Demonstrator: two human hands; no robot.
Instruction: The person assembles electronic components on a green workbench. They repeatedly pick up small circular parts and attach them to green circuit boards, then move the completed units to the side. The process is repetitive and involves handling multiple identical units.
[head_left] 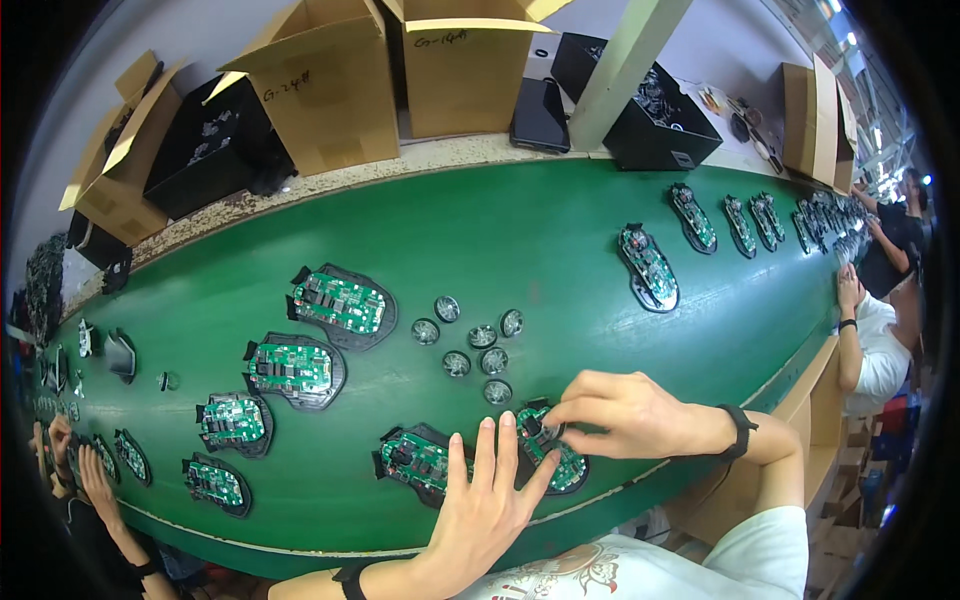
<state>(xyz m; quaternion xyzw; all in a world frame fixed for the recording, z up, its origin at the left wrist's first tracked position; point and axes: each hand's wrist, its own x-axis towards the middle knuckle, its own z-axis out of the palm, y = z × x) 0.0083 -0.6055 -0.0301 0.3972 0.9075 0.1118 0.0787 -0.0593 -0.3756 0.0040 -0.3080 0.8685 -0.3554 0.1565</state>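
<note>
The right hand (640, 415) reaches in from three o'clock, its thumb and fingers pinched on a small dark part (546, 433) at the upper end of a green circuit-board assembly (572, 470); the part's exact shape is hidden by the grip. That assembly lies on the green counter (560, 240), near its front edge, directly under the hands. The left hand (482, 515) comes up from seven o'clock, palm down, its fingers released and fanned out, the thumb touching the board assembly from the left. Just beyond those fingers, at nine o'clock from the worked assembly, a second board assembly (412, 460) sits on its dark base, partly covered by the hand. Seven round dark-rimmed discs (482, 337) lie in a loose cluster at eleven o'clock. Between nine and ten o'clock, four more board assemblies (292, 370) rest in a slanting row, and at one o'clock others (650, 268) trail off toward a co-worker (880, 335) at two o'clock. A co-worker's hand (97, 482) shows far off at nine o'clock. Past the back edge, cardboard boxes (325, 100) stand at eleven o'clock and a black bin (655, 145) between twelve and one.
</note>
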